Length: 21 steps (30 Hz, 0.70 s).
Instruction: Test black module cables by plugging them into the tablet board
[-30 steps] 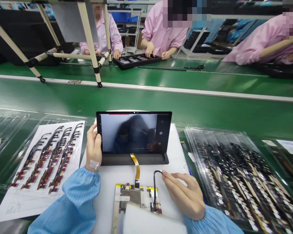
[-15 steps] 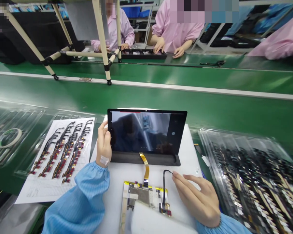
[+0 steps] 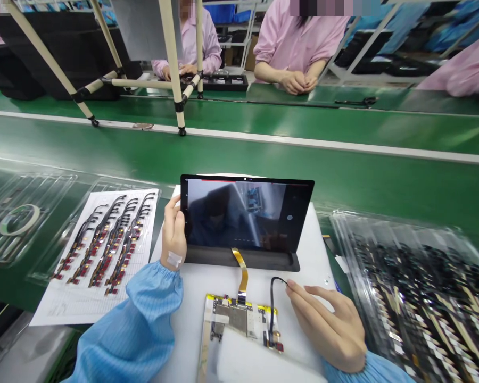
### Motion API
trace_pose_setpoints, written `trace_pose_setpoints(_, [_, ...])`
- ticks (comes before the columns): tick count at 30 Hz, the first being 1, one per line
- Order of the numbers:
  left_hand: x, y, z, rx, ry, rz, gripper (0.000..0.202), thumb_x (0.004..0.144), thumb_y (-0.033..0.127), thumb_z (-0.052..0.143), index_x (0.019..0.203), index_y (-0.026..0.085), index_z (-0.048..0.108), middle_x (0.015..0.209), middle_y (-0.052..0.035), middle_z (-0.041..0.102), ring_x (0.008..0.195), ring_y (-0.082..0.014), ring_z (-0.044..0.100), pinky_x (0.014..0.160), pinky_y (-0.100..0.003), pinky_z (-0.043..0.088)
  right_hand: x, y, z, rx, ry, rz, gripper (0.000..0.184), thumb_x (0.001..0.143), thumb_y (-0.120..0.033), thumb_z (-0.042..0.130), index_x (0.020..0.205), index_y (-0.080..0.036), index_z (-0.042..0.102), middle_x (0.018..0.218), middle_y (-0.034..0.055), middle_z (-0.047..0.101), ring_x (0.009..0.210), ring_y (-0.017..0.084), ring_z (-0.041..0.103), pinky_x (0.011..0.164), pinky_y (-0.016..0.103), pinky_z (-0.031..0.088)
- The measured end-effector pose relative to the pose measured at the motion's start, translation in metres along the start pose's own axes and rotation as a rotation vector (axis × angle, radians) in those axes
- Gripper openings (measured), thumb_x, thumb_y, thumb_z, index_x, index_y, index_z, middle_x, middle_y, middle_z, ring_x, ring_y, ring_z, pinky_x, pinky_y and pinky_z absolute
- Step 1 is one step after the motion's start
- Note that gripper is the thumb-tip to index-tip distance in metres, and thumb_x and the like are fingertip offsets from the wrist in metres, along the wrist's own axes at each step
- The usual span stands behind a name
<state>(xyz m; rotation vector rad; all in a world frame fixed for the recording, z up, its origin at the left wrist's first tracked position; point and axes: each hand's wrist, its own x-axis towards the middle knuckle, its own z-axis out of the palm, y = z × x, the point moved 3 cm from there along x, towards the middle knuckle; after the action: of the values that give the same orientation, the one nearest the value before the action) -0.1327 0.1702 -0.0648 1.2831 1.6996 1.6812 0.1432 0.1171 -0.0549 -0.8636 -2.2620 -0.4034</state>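
Observation:
My left hand point(image 3: 173, 234) grips the left edge of a black-framed tablet display panel point(image 3: 247, 213), which stands upright in a dark stand point(image 3: 239, 260). An amber flex ribbon cable point(image 3: 242, 271) runs from the panel down to a circuit board point(image 3: 235, 317) with yellow-taped edges, lying on a white mat point(image 3: 311, 255). My right hand point(image 3: 327, 324) pinches the upper end of a thin black cable point(image 3: 271, 314) between thumb and forefinger. The cable's lower end reaches the board's lower right corner. A white foam pad point(image 3: 263, 361) covers the board's lower part.
A printed sheet point(image 3: 75, 298) to the left carries rows of black cables with red connectors. A clear plastic tray point(image 3: 415, 303) of many cables stands to the right. A tape roll point(image 3: 19, 219) lies far left. Beyond lies a green conveyor belt point(image 3: 239, 154); co-workers in pink sit across it.
The whole scene has shifted rightward and upward in view as the head turned. Both hands keep their holds. The co-worker opposite has brought their hands together.

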Motion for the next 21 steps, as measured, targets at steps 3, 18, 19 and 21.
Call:
trace_pose_setpoints(3, [0.0, 0.0, 0.0, 0.002, -0.004, 0.008, 0.049, 0.09, 0.052, 0.035, 0.121, 0.014, 0.045, 0.099, -0.0077, 0.06, 0.088, -0.0168, 0.059, 0.075, -0.029, 0.046, -0.003, 0.0, 0.0, 0.0, -0.005, 0.005, 0.018, 0.081, -0.001, 0.052, 0.092, -0.015, 0.058, 0.08, 0.0039, 0.068, 0.073, 0.017, 0.056, 0.067, 0.032, 0.041])
trace_pose_setpoints(18, [-0.002, -0.006, 0.002, -0.065, -0.033, -0.031, 0.047, 0.092, 0.047, 0.033, 0.125, 0.014, 0.042, 0.106, -0.0087, 0.06, 0.088, -0.0162, 0.059, 0.079, -0.031, 0.046, -0.013, 0.008, 0.0, -0.041, -0.143, -0.09, 0.026, 0.074, 0.0, 0.06, 0.095, -0.014, 0.06, 0.086, 0.0043, 0.069, 0.072, 0.016, 0.058, 0.068, 0.031, 0.043])
trace_pose_setpoints(19, [-0.002, -0.007, 0.003, -0.077, -0.039, -0.032, 0.046, 0.093, 0.047, 0.033, 0.125, 0.015, 0.042, 0.106, -0.0087, 0.06, 0.09, -0.0165, 0.059, 0.08, -0.031, 0.046, -0.013, 0.009, 0.0, -0.043, -0.149, -0.094, 0.027, 0.073, 0.0, 0.061, 0.096, -0.014, 0.06, 0.085, 0.0038, 0.069, 0.072, 0.016, 0.057, 0.068, 0.031, 0.043])
trace_pose_setpoints(21, [-0.003, -0.008, 0.004, -0.108, -0.051, -0.025, 0.044, 0.094, 0.045, 0.032, 0.125, 0.016, 0.042, 0.106, -0.0083, 0.06, 0.094, -0.0175, 0.059, 0.084, -0.033, 0.045, -0.013, 0.009, 0.0, -0.054, -0.153, -0.091, 0.029, 0.07, -0.001, 0.064, 0.096, -0.015, 0.061, 0.084, 0.0025, 0.069, 0.072, 0.017, 0.057, 0.069, 0.03, 0.043])
